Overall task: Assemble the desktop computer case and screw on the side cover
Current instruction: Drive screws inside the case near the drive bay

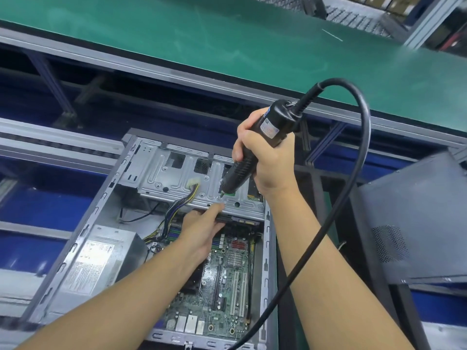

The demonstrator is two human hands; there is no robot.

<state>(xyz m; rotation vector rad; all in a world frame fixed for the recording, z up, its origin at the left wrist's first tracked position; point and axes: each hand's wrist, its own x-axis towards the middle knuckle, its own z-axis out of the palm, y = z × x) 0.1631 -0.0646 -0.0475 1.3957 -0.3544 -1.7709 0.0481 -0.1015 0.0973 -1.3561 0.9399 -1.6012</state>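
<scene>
An open desktop computer case (75, 248) lies on its side below me, with the motherboard (227, 279), the power supply (93, 263) and the metal drive cage (177, 180) exposed. My right hand (262, 160) grips a black electric screwdriver (255, 147) held upright, its tip down on the drive cage near the front edge. My left hand (202, 228) reaches inside the case, its fingers extended under and against the cage edge just below the tip. The grey side cover (417, 228) leans at the right, apart from the case.
The screwdriver's thick black cable (364, 137) loops up and right, then crosses down over my right forearm. A green conveyor belt (227, 41) runs across the back behind aluminium rails (151, 69). Blue surfaces show under the frame at left and right.
</scene>
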